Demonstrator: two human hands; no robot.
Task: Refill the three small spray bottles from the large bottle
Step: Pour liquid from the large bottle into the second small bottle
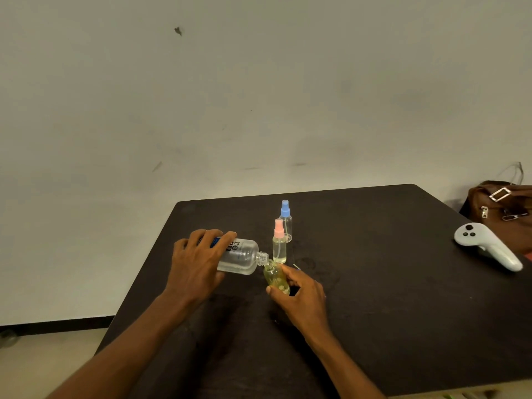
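Observation:
My left hand (pixel 195 260) grips the large clear bottle (pixel 240 256), tipped on its side with its open neck pointing right. The neck touches the mouth of a small uncapped bottle (pixel 276 276) holding yellowish liquid, which my right hand (pixel 302 296) holds tilted toward it. Just behind stands a pink-capped spray bottle (pixel 279 243) with yellowish liquid inside. A blue-capped spray bottle (pixel 286 221) stands upright behind that and looks nearly clear. A thin green piece (pixel 296 266) lies on the table beside my right hand.
The dark table (pixel 388 298) ends close on the left and at the back. A white game controller (pixel 486 244) lies at the right edge, with a brown bag (pixel 501 208) behind it. A pale wall rises behind the table.

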